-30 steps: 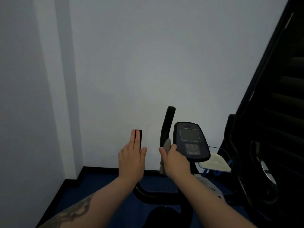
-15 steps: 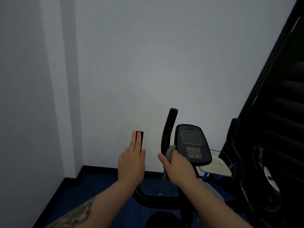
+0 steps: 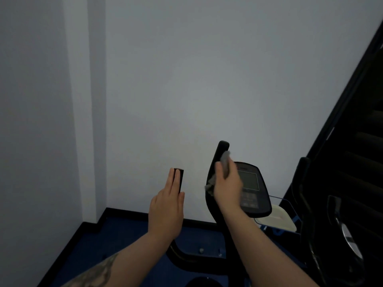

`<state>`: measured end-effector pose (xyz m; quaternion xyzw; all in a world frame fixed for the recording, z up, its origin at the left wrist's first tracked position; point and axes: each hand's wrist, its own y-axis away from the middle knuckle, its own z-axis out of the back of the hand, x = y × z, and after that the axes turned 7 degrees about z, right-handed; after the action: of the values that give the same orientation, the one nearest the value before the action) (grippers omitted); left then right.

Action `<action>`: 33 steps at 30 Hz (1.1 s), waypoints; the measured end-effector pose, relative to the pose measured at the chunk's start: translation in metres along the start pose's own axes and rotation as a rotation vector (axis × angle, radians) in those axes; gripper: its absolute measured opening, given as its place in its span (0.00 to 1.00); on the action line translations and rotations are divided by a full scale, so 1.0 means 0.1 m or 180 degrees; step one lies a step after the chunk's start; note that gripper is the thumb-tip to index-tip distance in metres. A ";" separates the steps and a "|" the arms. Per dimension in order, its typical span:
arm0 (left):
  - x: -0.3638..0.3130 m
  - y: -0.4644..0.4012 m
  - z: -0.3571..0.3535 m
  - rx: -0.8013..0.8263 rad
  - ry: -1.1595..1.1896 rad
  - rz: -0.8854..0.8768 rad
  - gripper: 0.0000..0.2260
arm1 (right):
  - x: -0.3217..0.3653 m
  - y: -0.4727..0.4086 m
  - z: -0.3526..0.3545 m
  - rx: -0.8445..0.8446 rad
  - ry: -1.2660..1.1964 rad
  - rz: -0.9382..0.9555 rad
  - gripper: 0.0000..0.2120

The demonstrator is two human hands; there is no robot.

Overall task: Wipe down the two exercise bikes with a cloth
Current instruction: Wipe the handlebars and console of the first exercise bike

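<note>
- Right hand [image 3: 227,184], lower centre-right, grips a cloth [image 3: 224,160] against the bike's upright bar [image 3: 215,164]
- Left hand [image 3: 166,208], fingers straight and together, lies along the left grip [image 3: 179,180]

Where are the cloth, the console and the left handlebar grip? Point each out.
cloth [image 3: 225,157]: head view, bunched upper end.
console [image 3: 249,180]: head view, screen.
left handlebar grip [image 3: 179,179]: head view, black side beside the fingers.
</note>
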<state>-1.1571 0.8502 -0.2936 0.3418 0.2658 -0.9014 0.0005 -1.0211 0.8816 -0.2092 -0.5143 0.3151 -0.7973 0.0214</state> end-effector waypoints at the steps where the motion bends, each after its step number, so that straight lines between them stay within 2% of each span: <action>1: 0.01 0.00 0.00 -0.0001 0.0012 -0.0017 0.26 | -0.02 0.05 -0.06 0.0199 0.0158 0.0097 0.25; 3: 0.02 0.00 -0.01 0.0012 0.0039 -0.0039 0.25 | -0.13 0.20 -0.08 0.0624 0.0984 0.0513 0.28; 5: 0.01 0.00 -0.02 0.0020 0.0066 -0.0036 0.25 | -0.23 0.33 0.03 0.1099 0.1962 0.1026 0.25; 6: 0.01 0.00 -0.02 0.0035 0.0074 -0.0019 0.26 | -0.24 0.33 0.12 0.1274 0.2128 0.1166 0.23; 7: 0.01 0.00 -0.02 0.0048 0.0080 0.0001 0.26 | -0.23 0.27 0.22 0.1383 0.2071 0.1165 0.22; 9: 0.00 0.00 -0.01 0.0046 0.0086 0.0017 0.26 | -0.15 0.12 0.43 0.1388 0.1468 0.0827 0.19; 11: 0.01 -0.01 -0.01 0.0040 0.0069 0.0004 0.26 | -0.03 -0.05 0.52 0.0884 0.0897 0.0605 0.16; 13: 0.01 0.00 -0.01 0.0072 0.0091 0.0015 0.26 | 0.08 -0.20 0.46 0.0205 0.0547 0.0944 0.12; 15: 0.01 0.00 -0.01 0.0106 0.0112 0.0020 0.25 | 0.15 -0.26 0.30 0.0014 0.0683 0.1241 0.10; 19: 0.03 -0.01 0.00 0.0141 0.0177 0.0010 0.26 | -0.11 -0.07 0.04 0.0663 0.1900 0.1399 0.13; 24: 0.03 0.01 -0.01 0.0122 0.0272 -0.0002 0.26 | -0.19 -0.16 0.35 0.1587 0.1272 0.1038 0.11; 28: 0.03 0.00 0.00 0.0067 0.0294 -0.0012 0.26 | -0.04 -0.31 0.30 0.0930 0.1606 0.1233 0.10; 33: 0.03 0.00 0.01 0.0172 0.0238 -0.0017 0.27 | -0.21 0.17 0.13 0.1274 0.1629 0.1541 0.11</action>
<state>-1.1604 0.8504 -0.2950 0.3745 0.2421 -0.8948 -0.0211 -1.0056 0.8696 -0.2311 -0.1958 0.2608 -0.9171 0.2292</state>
